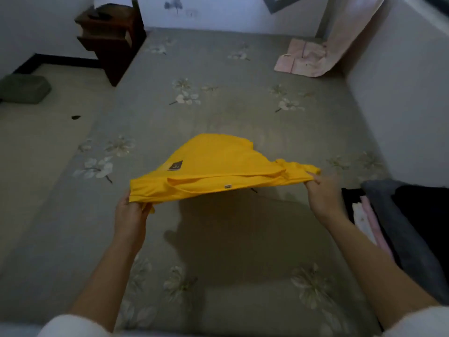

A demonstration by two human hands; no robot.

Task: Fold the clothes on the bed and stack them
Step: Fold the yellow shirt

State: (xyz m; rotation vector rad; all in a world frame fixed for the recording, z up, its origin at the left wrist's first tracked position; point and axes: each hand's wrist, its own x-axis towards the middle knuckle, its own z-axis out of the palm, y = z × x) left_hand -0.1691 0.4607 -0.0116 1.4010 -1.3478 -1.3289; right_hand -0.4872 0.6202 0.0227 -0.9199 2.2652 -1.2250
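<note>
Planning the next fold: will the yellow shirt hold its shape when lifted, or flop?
Probably floppy: beyond the edge stretched between left hand and right hand, the yellow shirt droops. Likely light, since grips at two ends carry it. Folds gathered at the right hand suggest it bunches easily.

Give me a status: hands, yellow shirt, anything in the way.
Hands: left hand and right hand grip yellow shirt ends. Shirt held over bed. Clothes pile off right, apart.
</note>
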